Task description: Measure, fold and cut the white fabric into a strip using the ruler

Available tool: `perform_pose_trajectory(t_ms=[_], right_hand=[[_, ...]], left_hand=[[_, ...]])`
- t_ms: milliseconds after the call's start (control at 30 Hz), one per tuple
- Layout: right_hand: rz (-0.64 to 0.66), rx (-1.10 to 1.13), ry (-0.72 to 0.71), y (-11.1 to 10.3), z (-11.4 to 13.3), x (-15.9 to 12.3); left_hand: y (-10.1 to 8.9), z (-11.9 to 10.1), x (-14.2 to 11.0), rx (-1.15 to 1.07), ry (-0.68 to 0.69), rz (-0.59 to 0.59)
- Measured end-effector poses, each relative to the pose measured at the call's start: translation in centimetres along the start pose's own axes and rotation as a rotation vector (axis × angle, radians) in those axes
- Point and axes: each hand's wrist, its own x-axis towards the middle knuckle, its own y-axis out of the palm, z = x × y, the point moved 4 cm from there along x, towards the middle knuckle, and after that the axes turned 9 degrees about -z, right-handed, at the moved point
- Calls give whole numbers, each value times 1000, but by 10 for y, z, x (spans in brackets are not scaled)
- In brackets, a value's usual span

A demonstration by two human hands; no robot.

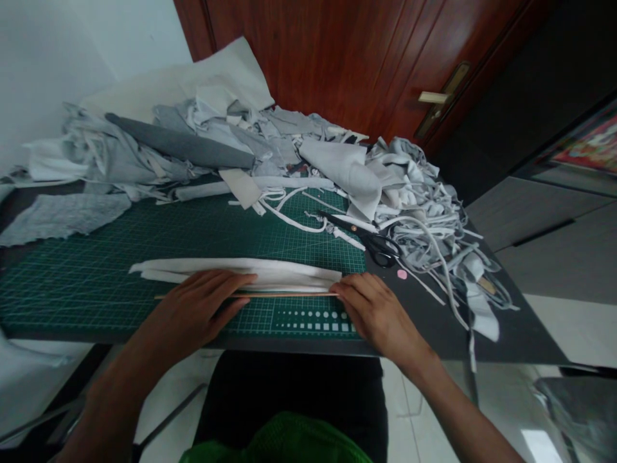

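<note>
A folded strip of white cloth (284,271) lies lengthwise on the green cutting mat (202,231). Along its near edge runs a thin light-brown stick (289,295). My left hand (205,302) rests over the left part of the cloth and stick, fingers stretched out and thumb apart on the near side. At the right end, my right hand (378,308) has its thumb and fingertips pinched on the stick's tip, touching the cloth corner. The parts of the stick and cloth under my left hand are hidden.
Black-handled scissors (378,241) lie right of the mat's middle, beside white cords (299,222). A heap of grey and white cloth scraps (178,141) lines the back. A tangle of strips (424,212) covers the right side, near a small pink piece (402,274).
</note>
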Motion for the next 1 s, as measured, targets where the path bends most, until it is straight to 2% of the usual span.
perform_pose_trajectory(t_ms=[100, 300, 467, 667, 800, 1000], right_hand=[[-17, 64, 60, -1, -4, 6], [-55, 124, 107, 12, -5, 26], [19, 66, 109, 22, -3, 28], [60, 42, 137, 16, -5, 23], [79, 8, 123, 21, 9, 31], [-6, 70, 107, 54, 39, 48]], left_hand=[[-4, 3, 8, 7, -7, -7], [-9, 11, 30, 36, 2, 7], [-5, 18, 39, -24, 0, 91], [-8, 17, 36, -104, 27, 130], [-6, 16, 35, -89, 30, 124], [2, -2, 40, -98, 42, 93]])
